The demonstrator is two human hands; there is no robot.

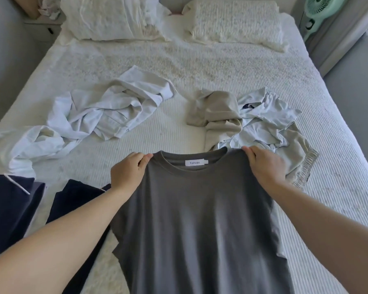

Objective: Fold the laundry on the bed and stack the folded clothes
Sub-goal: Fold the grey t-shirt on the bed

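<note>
A dark grey T-shirt (196,219) with a white neck label hangs spread out in front of me, over the near part of the bed (200,68). My left hand (128,172) pinches its left shoulder and my right hand (263,166) pinches its right shoulder, one on each side of the collar. The sleeves are folded behind the body of the shirt. Loose laundry lies further up the bed: a crumpled white and pale blue heap (106,111) on the left, a beige garment (217,115) and a pale blue crumpled one (266,119) on the right.
Dark navy clothing (11,213) lies at the bed's near left. Two pillows (234,20) rest against the head of the bed. A green fan (319,11) stands at the far right, and a bedside table (43,26) at the far left.
</note>
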